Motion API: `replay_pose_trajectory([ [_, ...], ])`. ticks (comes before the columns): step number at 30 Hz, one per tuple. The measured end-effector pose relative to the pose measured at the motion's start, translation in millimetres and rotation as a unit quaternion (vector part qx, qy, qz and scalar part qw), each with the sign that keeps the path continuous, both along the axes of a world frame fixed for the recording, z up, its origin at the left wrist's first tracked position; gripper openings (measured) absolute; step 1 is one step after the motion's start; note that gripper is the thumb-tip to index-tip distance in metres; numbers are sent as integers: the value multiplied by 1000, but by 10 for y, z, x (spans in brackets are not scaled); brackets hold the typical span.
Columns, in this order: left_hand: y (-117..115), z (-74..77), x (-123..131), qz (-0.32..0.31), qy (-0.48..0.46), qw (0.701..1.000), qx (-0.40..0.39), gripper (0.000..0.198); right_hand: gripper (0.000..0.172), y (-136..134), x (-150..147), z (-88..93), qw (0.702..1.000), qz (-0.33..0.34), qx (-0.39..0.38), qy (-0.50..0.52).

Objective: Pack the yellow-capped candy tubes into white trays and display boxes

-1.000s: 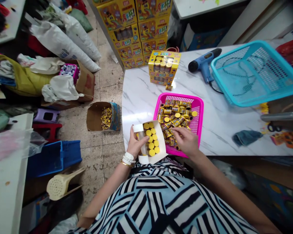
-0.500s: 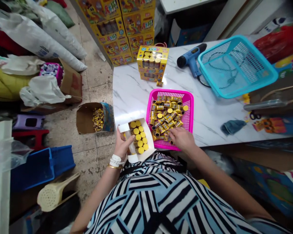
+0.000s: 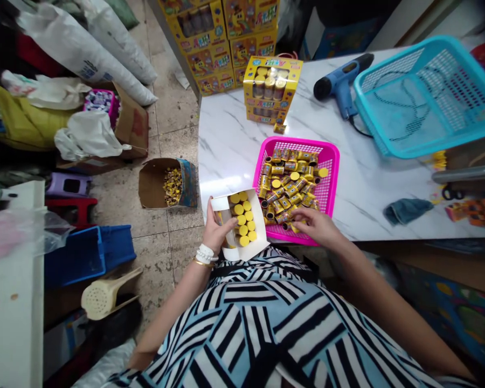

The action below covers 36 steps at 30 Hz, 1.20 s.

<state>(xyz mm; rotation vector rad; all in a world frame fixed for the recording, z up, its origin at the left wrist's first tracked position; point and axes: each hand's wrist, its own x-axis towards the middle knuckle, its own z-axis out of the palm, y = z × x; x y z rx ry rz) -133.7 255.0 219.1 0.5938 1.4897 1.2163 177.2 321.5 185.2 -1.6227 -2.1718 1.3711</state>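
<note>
My left hand point(image 3: 216, 231) grips an opened white-edged carton point(image 3: 258, 221) at its left side, thumb on top and the other fingers beneath. Rows of small tubs with yellow lids point(image 3: 242, 218) stand inside it. A pink plastic basket point(image 3: 337, 172) is right beside the carton, holding many loose small tubs with yellow and brown wrappers point(image 3: 293, 186). Over the basket's near side, my right hand point(image 3: 319, 226) has its fingertips pinched on a small yellow-lidded tub point(image 3: 298, 226), which the fingers partly cover.
A filled yellow display box point(image 3: 272, 89) stands behind the basket, with one loose tub point(image 3: 279, 129) before it. Stacked yellow cartons point(image 3: 210, 54) rise behind. A blue heat gun point(image 3: 341, 89), turquoise basket point(image 3: 388, 148) and blue cloth point(image 3: 408, 210) lie right. An open cardboard box point(image 3: 156, 183) sits on the floor left.
The view has shifted, so the table things sit further right and slightly higher. My right hand has lifted a little from among the loose tubs, fingertips now pinched. My left hand keeps the carton.
</note>
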Motion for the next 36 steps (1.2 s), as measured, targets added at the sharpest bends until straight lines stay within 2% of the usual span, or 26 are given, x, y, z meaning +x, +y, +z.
replay_pose_trajectory([
  [2,1,-53,10,9,4,1000,2,111,30,-53,-20,-82,998,55,25,0],
  [5,0,-80,7,11,-10,1000,8,105,32,-100,-19,-150,985,133,32,-107],
  [7,-4,-58,5,10,-23,1000,14,103,32,-75,20,-102,970,166,30,-175],
  [9,-7,-19,21,16,-34,999,19,100,27,-15,54,33,968,178,16,-175],
  [11,-8,21,58,25,-46,998,22,98,24,37,33,231,984,144,-15,-101],
  [14,-2,53,135,33,-40,998,22,99,36,30,-166,546,995,49,-48,78],
  [16,5,47,180,33,-25,999,24,101,40,-29,-405,687,984,31,-14,174],
  [18,12,28,209,31,-22,999,25,103,35,-104,-682,732,974,58,52,213],
  [22,10,-3,221,22,-20,999,18,104,24,-243,-1137,614,957,171,150,178],
  [25,-17,3,223,11,-6,1000,19,107,19,-304,-1207,527,936,241,179,184],
  [27,-44,12,227,10,1,1000,22,108,16,-303,-1084,505,932,220,198,211],
  [29,-74,16,231,17,0,1000,20,110,19,-257,-856,473,949,141,212,189],
  [31,-98,13,232,27,-5,1000,13,112,27,-177,-598,389,970,63,218,87],
  [32,-105,11,233,31,-8,999,7,112,28,-132,-487,321,975,48,215,17],
  [34,-110,4,234,37,-8,999,-3,111,27,-54,-348,146,971,91,194,-109],
  [36,-102,-2,238,38,-6,999,-13,110,30,-1,-335,-34,952,181,161,-187],
])
